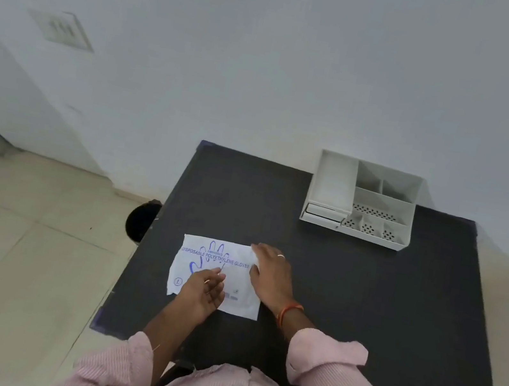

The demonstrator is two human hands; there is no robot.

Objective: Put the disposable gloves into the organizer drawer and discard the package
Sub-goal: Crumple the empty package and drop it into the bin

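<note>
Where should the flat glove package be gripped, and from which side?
Probably the glove package's left short edge, pinched from the left: it lies flat and thin, that edge looks slightly wavy, and neither the left hand nor right hand covers it.

Overall light: soft, even and pretty bright, flat indoor look with no hard hotspots.
Shadows: barely any, just faint soft-edged ones by the organizer (378,207) on the wall (265,76).
Glare: none really; the black table (361,311) reads matte with a greyish sheen.
Sharpness: whole frame is soft and a bit smeary. The big blue print on the package (236,253) is readable, the small print isn't.
Edges: wide-angle bend, so the table sides and floor tile (17,254) lines splay outward.
Blurriest bit: the switch plate (62,27) at upper left.
</note>
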